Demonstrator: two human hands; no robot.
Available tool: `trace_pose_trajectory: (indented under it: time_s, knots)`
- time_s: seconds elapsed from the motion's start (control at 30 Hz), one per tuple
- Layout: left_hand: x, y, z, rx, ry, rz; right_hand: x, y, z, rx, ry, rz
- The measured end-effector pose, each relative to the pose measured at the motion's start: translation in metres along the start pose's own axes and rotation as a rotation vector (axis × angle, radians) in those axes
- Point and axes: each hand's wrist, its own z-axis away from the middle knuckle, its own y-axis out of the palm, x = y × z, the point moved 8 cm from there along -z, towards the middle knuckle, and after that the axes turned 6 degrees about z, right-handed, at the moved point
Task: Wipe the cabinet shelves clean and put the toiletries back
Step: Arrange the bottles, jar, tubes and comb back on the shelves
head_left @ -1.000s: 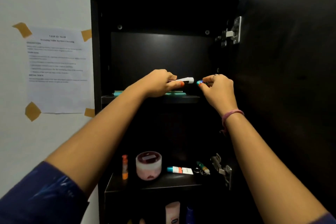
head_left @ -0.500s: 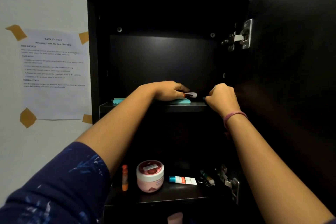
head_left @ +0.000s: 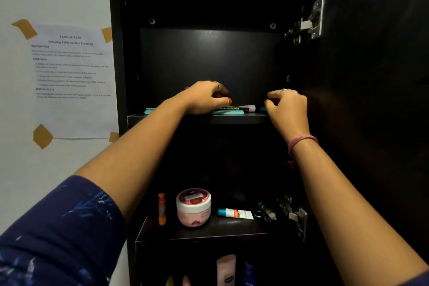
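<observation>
Both hands lifted off small white tube (head_left: pixel 248 108), now left lying on top shelf (head_left: pixel 197 119) at frame centre beside teal comb (head_left: pixel 228 112). Left hand (head_left: pixel 205 97) and right hand (head_left: pixel 286 105) loosely curled, nothing held.

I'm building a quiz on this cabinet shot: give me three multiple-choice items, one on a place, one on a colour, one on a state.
1. Where does the round pink cream jar with a red lid stand?
A. top shelf
B. middle shelf
C. cabinet roof

2. What colour is the band on the right wrist?
A. green
B. pink
C. black

3. How is the dark cabinet door?
A. swung open
B. shut
C. removed

Answers: 1 B, it stands on the shelf below the one both hands reach; 2 B, the band shows pink; 3 A, the metal hinge is exposed and the inside shows.
</observation>
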Motion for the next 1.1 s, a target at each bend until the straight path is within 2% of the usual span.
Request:
trace_pose_trajectory:
  time_s: [0.23,0.4,0.5,0.73,1.1]
  knots:
    - [0.001,-0.033,0.05,-0.338,-0.001,0.028,0.003,-0.014,0.023,-0.097,-0.077,-0.216]
    - [-0.004,-0.025,0.099,-0.379,0.039,-0.01,0.003,-0.03,0.063,-0.224,-0.082,-0.297]
    - [-0.002,-0.012,0.14,-0.412,0.057,-0.089,0.005,-0.033,0.093,-0.227,-0.06,-0.346]
    - [0.017,0.028,0.237,-0.37,0.012,-0.143,0.0,-0.042,0.186,-0.208,0.014,-0.328]
    - [0.06,0.089,0.397,-0.214,-0.179,0.073,-0.003,-0.047,0.37,-0.018,0.221,-0.094]
